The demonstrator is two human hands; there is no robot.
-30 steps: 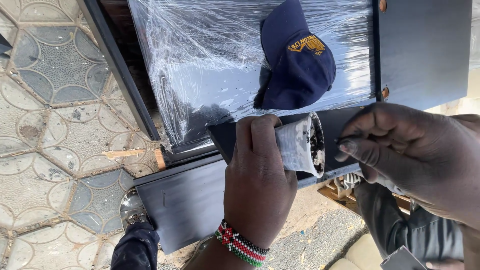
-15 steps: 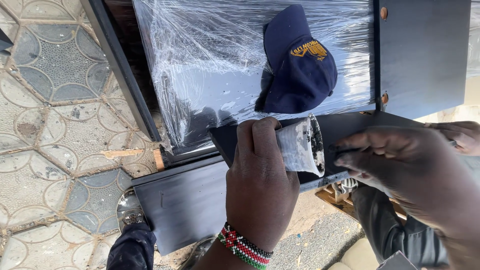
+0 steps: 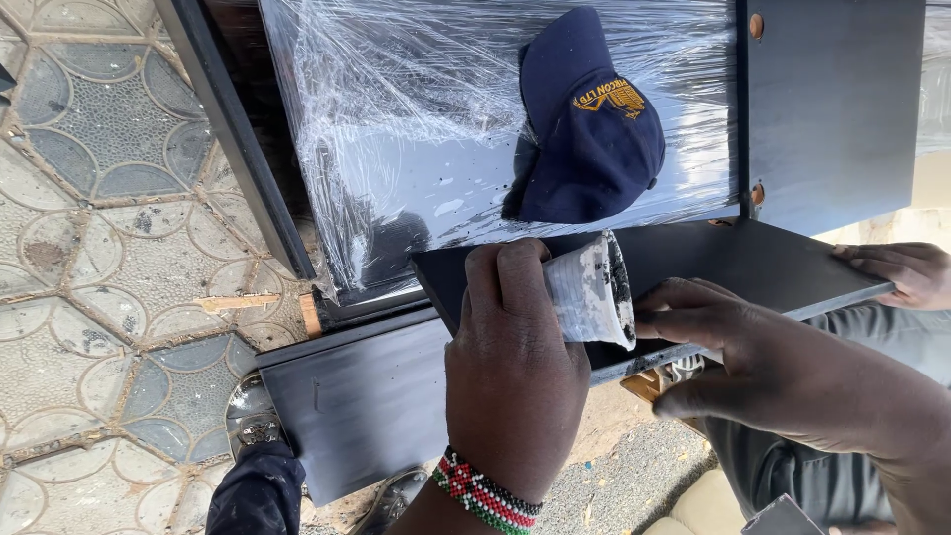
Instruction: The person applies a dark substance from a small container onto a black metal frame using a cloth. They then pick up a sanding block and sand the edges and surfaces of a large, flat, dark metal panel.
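Bright daylight falls evenly over everything, and the picture is sharp. White glare streaks the plastic wrap (image 3: 416, 129). Soft shadows lie under the cap (image 3: 594, 119).

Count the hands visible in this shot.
3. The left hand, with a beaded bracelet, grips a small paint-stained cup. The right hand rests at the dark board's edge. Another person's hand holds the board's far right end.

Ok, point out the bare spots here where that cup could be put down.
Free: the dark panel right of the navy cap, and the lower board left of the left hand. Crowded: the held board, where the cup, the right hand and another person's hand meet.
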